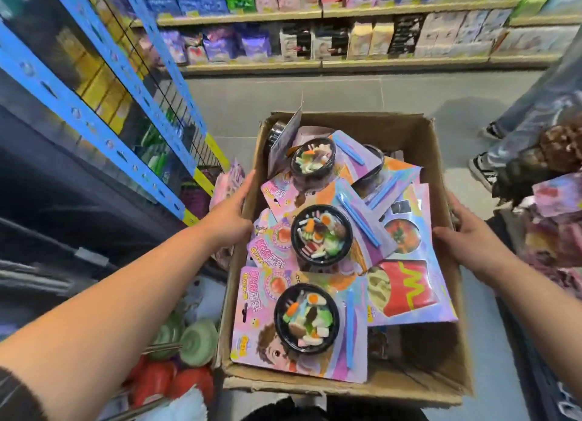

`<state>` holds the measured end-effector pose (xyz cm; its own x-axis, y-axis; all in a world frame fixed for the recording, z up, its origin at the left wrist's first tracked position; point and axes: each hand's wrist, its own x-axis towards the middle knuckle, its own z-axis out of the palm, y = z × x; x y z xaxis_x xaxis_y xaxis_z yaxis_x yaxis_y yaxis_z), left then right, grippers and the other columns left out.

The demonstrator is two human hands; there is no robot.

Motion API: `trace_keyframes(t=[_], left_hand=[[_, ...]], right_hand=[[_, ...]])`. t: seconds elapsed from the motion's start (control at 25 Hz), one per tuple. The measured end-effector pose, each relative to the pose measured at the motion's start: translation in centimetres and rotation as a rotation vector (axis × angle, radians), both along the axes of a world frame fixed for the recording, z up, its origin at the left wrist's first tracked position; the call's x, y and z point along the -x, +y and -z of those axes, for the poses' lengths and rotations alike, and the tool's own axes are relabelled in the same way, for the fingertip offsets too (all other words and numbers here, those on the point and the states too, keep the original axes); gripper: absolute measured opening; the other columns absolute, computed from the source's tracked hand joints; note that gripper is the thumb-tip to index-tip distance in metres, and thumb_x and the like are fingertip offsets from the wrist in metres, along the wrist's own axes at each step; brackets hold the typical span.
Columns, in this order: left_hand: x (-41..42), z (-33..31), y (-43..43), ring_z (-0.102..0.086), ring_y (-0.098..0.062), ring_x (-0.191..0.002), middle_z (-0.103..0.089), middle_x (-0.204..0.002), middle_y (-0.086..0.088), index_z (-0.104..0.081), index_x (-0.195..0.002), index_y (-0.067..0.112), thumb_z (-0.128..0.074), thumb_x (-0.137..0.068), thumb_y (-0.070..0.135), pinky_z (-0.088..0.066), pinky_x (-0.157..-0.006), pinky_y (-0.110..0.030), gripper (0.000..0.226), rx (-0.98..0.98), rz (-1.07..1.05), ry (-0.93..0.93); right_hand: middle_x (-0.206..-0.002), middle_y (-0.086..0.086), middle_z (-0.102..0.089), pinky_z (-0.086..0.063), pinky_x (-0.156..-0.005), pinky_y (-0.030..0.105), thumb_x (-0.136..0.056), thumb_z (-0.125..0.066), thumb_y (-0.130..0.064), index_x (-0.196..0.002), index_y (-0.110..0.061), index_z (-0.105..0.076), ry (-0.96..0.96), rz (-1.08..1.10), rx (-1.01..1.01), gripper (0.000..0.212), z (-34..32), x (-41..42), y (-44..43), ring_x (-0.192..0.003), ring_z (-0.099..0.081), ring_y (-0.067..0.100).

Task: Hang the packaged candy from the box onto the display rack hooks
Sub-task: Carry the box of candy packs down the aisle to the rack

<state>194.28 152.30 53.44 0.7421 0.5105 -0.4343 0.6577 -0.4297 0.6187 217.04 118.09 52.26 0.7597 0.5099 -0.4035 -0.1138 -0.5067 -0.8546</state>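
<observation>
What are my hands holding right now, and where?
Both hold the cardboard box by its side walls: left hand on the left wall, right hand on the right. No candy pack is held.

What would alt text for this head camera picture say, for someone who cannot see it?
Two bare hands, left hand and right hand, grip opposite sides of an open cardboard box full of carded candy packs with toy food bowls, in a shop aisle. Blue racking stands at left, stocked shelves ahead.
</observation>
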Motion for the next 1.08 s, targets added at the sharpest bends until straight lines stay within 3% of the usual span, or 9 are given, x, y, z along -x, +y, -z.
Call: trace_keyframes(t=[0.08, 0.16, 0.28, 0.44, 0.52, 0.56, 0.8, 0.92, 1.08], left_hand=[[-2.8, 0.9, 1.8, -0.02, 0.008, -0.067, -0.033, -0.099, 0.015, 0.004, -0.143, 0.065, -0.055, -0.085, -0.002, -0.041, -0.071, -0.026, 0.106, 0.013, -0.044, 0.032], [-5.8, 1.1, 3.6, -0.022, 0.007, -0.066, -0.032, -0.111, 0.007, 0.001, -0.148, 0.059, -0.057, -0.086, 0.0, -0.036, -0.067, -0.02, 0.104, 0.009, -0.084, 0.027], [-9.6, 2.1, 6.7, -0.049, -0.011, -0.069, -0.04, -0.091, 0.013, -0.001, -0.151, 0.058, -0.056, -0.087, 0.0, -0.048, -0.059, -0.029, 0.102, 0.064, -0.149, 0.03], [-13.6, 4.4, 11.0, -0.041, -0.001, -0.07, -0.042, -0.124, 0.014, 0.0, -0.153, 0.052, -0.054, -0.089, -0.002, -0.053, -0.065, -0.034, 0.1, 0.058, -0.18, 0.028], [-15.4, 7.1, 13.9, -0.037, -0.001, -0.057, -0.038, -0.089, 0.004, 0.0, -0.153, 0.054, -0.055, -0.089, -0.005, -0.044, -0.054, -0.026, 0.102, 0.063, -0.184, 0.031], [-16.3, 8.8, 15.5, -0.035, 0.002, -0.057, -0.019, -0.135, 0.024, 0.0, -0.153, 0.053, -0.056, -0.089, -0.005, -0.041, -0.056, -0.021, 0.102, 0.069, -0.174, 0.029], [-20.0, 20.5, 22.7, -0.052, 0.005, -0.065, -0.039, -0.146, 0.016, -0.005, -0.156, 0.045, -0.057, -0.09, -0.002, -0.042, -0.055, -0.009, 0.096, 0.126, -0.191, 0.025], [-20.8, 27.7, 25.2, -0.064, -0.016, -0.114, -0.035, -0.155, 0.008, -0.001, -0.158, 0.039, -0.058, -0.089, -0.003, -0.049, -0.075, -0.01, 0.098, 0.075, -0.142, 0.031], [-20.6, 39.5, 27.9, -0.051, -0.015, -0.13, -0.028, -0.161, 0.008, -0.001, -0.157, 0.039, -0.06, -0.09, 0.002, -0.04, -0.099, -0.012, 0.097, 0.058, -0.164, 0.056]], right_hand=[[-0.122, -0.01, -0.067, -0.059, -0.075, 0.027, -0.094, -0.05, 0.004, -0.145, -0.045, -0.038, -0.017, -0.065, 0.026, 0.072, 0.8, -4.3, 2.7, -0.093, -0.07, 0.006], [-0.127, -0.01, -0.065, -0.057, -0.087, 0.039, -0.093, -0.052, 0.001, -0.144, -0.05, -0.037, -0.04, -0.104, 0.069, 0.074, 1.1, -8.6, 5.5, -0.103, -0.068, 0.014], [-0.135, -0.015, -0.059, -0.05, -0.1, 0.049, -0.091, -0.055, -0.004, -0.14, -0.06, -0.033, -0.078, -0.195, 0.123, 0.078, 2.0, -14.0, 9.9, -0.115, -0.063, 0.019], [-0.135, -0.011, -0.059, -0.049, -0.1, 0.053, -0.091, -0.054, -0.002, -0.139, -0.062, -0.033, -0.054, -0.237, 0.154, 0.08, 4.9, -18.9, 14.7, -0.118, -0.062, 0.022], [-0.134, -0.01, -0.06, -0.05, -0.099, 0.051, -0.093, -0.054, -0.004, -0.142, -0.059, -0.031, -0.059, -0.23, 0.175, 0.077, 6.9, -20.4, 17.5, -0.116, -0.062, 0.022], [-0.134, -0.01, -0.06, -0.05, -0.099, 0.048, -0.094, -0.053, -0.003, -0.144, -0.057, -0.03, -0.068, -0.218, 0.189, 0.076, 8.2, -21.0, 18.9, -0.114, -0.062, 0.022], [-0.136, -0.019, -0.056, -0.05, -0.096, 0.053, -0.094, -0.048, 0.004, -0.147, -0.052, -0.028, -0.063, -0.217, 0.221, 0.08, 20.3, -24.2, 25.2, -0.121, -0.06, 0.02], [-0.133, -0.02, -0.059, -0.052, -0.093, 0.043, -0.094, -0.047, 0.007, -0.146, -0.052, -0.029, -0.054, -0.21, 0.23, 0.081, 27.4, -25.5, 28.1, -0.117, -0.062, 0.015], [-0.135, -0.013, -0.06, -0.055, -0.085, 0.044, -0.095, -0.046, 0.007, -0.148, -0.051, -0.027, -0.023, -0.243, 0.239, 0.08, 38.9, -26.8, 31.0, -0.113, -0.065, 0.018]])
